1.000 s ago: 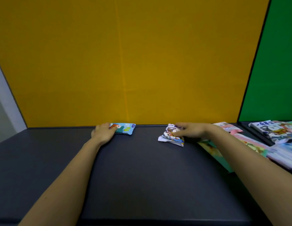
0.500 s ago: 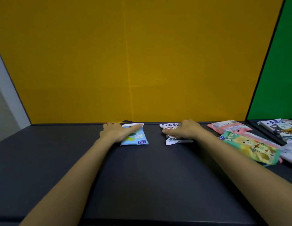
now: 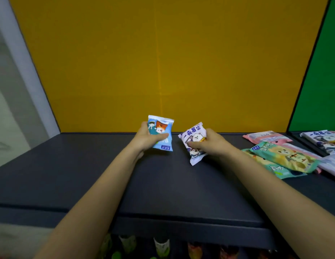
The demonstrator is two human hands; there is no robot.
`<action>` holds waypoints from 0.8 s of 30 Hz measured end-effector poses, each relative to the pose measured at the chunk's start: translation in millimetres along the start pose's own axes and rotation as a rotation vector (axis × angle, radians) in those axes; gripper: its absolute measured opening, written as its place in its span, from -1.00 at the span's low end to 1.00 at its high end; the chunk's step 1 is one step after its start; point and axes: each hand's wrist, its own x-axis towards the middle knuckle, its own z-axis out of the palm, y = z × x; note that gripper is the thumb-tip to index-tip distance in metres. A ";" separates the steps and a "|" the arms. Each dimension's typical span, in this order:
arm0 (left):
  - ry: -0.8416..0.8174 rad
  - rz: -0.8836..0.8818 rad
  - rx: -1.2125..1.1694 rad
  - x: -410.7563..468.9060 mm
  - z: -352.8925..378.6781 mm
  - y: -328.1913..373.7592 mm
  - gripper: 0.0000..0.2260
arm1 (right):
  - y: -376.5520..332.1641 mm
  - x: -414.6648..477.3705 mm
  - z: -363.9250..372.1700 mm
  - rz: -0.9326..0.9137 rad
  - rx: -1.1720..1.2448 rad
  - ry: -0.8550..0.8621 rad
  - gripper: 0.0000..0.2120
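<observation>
2 glossy foil packets: L hand [image 3: 148, 139] grips blue [image 3: 161, 133]; R hand [image 3: 209, 143] white [image 3: 194, 140].

The left packet [image 3: 160, 132] is held in the left hand [image 3: 146, 140], the right packet [image 3: 194, 142] just beside it in the right hand [image 3: 211, 144], over the far part of the desk [image 3: 163, 184]. A pile of packets [image 3: 282, 157] is spread on the desk's right end.

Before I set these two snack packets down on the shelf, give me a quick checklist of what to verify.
1. Left hand grips blue packet: ok.
2. Right hand grips white packet: ok.
3. The two held packets apart from each other: ok.
4. White packet upright: not ok, tilted.
5. Pile of packets apart from right hand: ok.
6. Held packets lifted off the shelf: cannot tell.
</observation>
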 end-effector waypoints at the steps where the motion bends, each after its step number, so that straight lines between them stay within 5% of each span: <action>1: 0.041 0.036 -0.027 -11.5 -6.9 3.5 -0.60 | -5.4 -3.1 5.5 -0.043 0.066 0.006 -0.35; 8: 0.411 0.088 -0.062 -136.6 -76.9 3.7 -0.77 | -82.2 -77.3 59.5 -0.273 0.370 -0.218 -0.91; 13: 0.712 -0.036 -0.105 -272.5 -132.4 -40.4 -0.78 | -117.3 -156.9 151.7 -0.334 0.427 -0.500 -0.60; 17: 0.962 -0.140 -0.095 -385.9 -173.0 -87.5 -0.78 | -136.2 -235.6 241.1 -0.336 0.425 -0.708 -0.76; 20: 1.121 -0.237 -0.115 -473.4 -202.7 -128.1 -0.77 | -140.5 -296.6 312.5 -0.328 0.401 -0.865 -0.58; 24: 1.221 -0.352 -0.128 -573.2 -231.9 -191.9 -0.69 | -129.7 -378.0 398.2 -0.325 0.388 -1.031 -0.69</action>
